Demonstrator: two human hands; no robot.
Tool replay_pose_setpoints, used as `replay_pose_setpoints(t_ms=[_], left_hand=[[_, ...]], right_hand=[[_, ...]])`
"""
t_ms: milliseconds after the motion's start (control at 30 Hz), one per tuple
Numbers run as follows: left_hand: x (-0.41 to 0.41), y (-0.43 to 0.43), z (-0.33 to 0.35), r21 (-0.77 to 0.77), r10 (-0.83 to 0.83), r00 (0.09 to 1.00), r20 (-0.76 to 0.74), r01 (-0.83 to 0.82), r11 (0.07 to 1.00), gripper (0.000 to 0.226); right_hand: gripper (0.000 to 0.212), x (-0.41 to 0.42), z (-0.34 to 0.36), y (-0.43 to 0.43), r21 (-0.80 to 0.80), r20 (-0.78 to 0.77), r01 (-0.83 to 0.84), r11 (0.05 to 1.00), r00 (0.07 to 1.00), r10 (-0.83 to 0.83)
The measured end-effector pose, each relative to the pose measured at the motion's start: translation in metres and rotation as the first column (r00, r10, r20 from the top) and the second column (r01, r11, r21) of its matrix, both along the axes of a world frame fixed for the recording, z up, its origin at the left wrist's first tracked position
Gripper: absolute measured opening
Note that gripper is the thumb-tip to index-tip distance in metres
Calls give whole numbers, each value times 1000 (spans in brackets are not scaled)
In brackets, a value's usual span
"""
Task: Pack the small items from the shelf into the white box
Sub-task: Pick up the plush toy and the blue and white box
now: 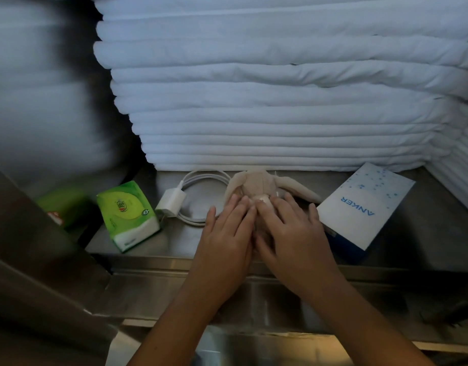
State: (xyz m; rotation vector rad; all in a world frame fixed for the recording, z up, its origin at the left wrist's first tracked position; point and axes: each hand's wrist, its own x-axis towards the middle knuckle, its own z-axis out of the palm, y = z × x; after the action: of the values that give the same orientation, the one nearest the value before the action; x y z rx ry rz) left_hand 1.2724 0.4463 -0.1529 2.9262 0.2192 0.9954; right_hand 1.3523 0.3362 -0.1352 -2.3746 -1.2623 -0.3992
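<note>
On the steel shelf [174, 247] lie a green tissue pack [127, 215], a white charger with its coiled cable [174, 203], a beige plush toy [256, 184] and a white and blue Anker box [364, 207]. My left hand [227, 231] and my right hand [290, 228] lie side by side with straight fingers on the near part of the plush toy. The hands hide the toy's lower part. No white packing box is in view.
A tall stack of folded white linen [280, 101] fills the back of the shelf and the right wall. A blurred white mass stands at the left. A steel door or panel [37, 260] reflects the tissue pack at lower left. Steel ledges run below the shelf.
</note>
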Motion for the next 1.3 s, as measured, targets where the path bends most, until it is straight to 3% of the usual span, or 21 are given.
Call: replay_pose_setpoints(t_ms=[267,833,1300], left_hand=[[0,-18,9,-50,-82,994,-79,78,996,48],[24,-35,3,118,1,963,-268,32,992,91],[15,-38,-6,132,-35,980,-198,62,989,85]], right_hand=[[42,7,3,-30,109,49,-15,994,999,10],[57,40,-9,-71,-36,165,57,998,985,-50],[56,45,-13,-75,8,229,8,1000,973,-9]])
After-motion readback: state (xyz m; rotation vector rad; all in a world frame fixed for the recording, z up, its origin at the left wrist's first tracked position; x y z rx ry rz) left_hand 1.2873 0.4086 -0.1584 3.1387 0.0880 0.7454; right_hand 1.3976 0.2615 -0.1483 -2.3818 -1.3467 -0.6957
